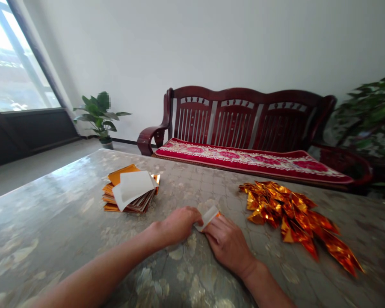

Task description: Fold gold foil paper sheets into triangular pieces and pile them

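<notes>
Between my hands, just above the patterned table, is a small foil paper (210,215), white on the side facing up with a bit of orange at its right edge. My left hand (182,223) pinches its left end, and my right hand (227,243) is closed on its right side, covering part of it. A stack of orange foil sheets (115,205) lies to the left, with white-backed sheets (136,186) on top. On the right is a pile of shiny orange folded foil pieces (285,207).
The table (67,222) has a glossy floral cover. Beyond its far edge stands a dark red wooden bench (232,122) with a red patterned cushion (250,160). Potted plants are at the back left (98,115) and far right (372,115). A window (19,68) is at the left.
</notes>
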{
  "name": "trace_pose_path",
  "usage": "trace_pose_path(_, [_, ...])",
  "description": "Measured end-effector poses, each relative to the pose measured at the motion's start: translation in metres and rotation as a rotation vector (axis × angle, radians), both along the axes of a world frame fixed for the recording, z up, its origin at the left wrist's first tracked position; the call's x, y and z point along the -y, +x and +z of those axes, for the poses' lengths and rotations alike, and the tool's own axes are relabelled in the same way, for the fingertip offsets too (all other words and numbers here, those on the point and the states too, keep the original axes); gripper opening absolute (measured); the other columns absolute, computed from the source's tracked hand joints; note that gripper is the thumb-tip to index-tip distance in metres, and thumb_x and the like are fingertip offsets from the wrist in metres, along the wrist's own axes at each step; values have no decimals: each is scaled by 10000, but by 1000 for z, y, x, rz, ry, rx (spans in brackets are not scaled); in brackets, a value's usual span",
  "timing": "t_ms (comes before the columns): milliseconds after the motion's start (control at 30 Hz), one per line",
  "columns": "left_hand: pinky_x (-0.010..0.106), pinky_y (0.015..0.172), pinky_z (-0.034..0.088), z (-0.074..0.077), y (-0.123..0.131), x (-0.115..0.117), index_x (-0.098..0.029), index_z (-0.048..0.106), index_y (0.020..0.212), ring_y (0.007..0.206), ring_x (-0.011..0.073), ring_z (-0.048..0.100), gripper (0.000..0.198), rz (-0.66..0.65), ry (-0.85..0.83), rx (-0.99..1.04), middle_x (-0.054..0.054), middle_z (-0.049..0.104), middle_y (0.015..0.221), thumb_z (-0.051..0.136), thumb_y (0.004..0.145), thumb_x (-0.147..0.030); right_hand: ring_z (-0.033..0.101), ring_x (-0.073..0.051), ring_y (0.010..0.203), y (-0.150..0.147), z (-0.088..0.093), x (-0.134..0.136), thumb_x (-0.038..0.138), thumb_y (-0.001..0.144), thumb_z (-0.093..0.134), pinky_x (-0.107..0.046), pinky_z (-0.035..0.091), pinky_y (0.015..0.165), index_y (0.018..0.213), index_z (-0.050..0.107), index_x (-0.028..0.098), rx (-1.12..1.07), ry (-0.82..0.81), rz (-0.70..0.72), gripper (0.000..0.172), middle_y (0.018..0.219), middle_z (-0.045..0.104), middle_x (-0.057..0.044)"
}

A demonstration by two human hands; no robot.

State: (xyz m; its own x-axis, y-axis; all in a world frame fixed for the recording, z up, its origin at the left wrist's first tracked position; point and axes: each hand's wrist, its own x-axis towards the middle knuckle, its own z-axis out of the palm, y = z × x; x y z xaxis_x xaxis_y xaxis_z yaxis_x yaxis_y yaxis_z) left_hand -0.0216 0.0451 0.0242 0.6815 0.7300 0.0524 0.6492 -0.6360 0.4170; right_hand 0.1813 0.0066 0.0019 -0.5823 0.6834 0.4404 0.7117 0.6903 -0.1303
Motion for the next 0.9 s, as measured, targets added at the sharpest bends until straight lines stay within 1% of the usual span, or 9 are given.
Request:
trace_pose_path(100, [290,955,479,2,-7,11,-214,717,1031,1059,191,647,470,14,16,6,42,712,1115,479,714,38,532,-210,896,0,-1,0,181,957,503,-340,396,817,902,665,210,-7,-71,18,174,882,631,-48])
trace_pose_path(167, [306,953,479,2,-11,24,-231,711,1050,1068,196,641,451,55,48,12,39,699,1140,470,762,19,534,-211,896,0,-1,0,185,960,496,-337,403,806,920,670,215,-1,-90,22,181,884,632,-48])
trace_pose_path(233, [309,965,472,1,-15,37,-243,693,1088,1085,192,627,429,69,69,20,35,684,1164,469,811,-4,535,-211,889,0,0,1,179,954,502,-335,407,798,927,674,221,1,-99,21,179,879,632,-44])
trace_pose_path(333, [339,1000,451,-4,-19,54,-243,645,1175,1137,205,594,441,88,100,-1,47,641,1247,482,834,-17,537,-211,882,0,0,1,162,937,520,-336,409,800,906,675,221,14,-101,15,169,868,633,-42])
trace_pose_path(400, [362,1016,440,-8,-20,59,-245,611,1226,1174,217,568,445,112,125,-9,53,613,1296,482,858,-30,538,-212,877,0,0,0,157,932,523,-337,410,797,902,673,220,35,-105,18,165,866,633,-42])
trace_pose_path(500, [380,1033,423,-15,-19,62,-256,581,1270,1207,224,537,441,136,159,-2,53,597,1317,479,895,-49,538,-212,881,1,2,-2,160,935,518,-341,413,801,910,670,221,70,-122,37,166,874,628,-43])
trace_pose_path(567, [378,1027,425,-16,-18,61,-276,576,1277,1190,218,539,430,140,162,3,45,605,1295,485,913,-66,536,-211,886,2,4,-4,170,947,503,-342,416,806,925,669,221,84,-136,63,176,879,624,-44])
trace_pose_path(733, [375,977,449,-13,-14,60,-335,597,1237,1126,216,556,364,159,152,-8,23,617,1229,519,943,-137,535,-207,895,2,11,-8,179,957,495,-334,420,805,948,666,225,94,-181,113,178,892,621,-42])
trace_pose_path(900, [375,980,443,-14,-15,61,-323,605,1224,1125,215,553,340,163,140,-4,23,615,1222,510,950,-145,540,-208,915,1,14,-9,172,933,539,-340,422,833,948,672,238,69,-223,101,150,898,630,-33])
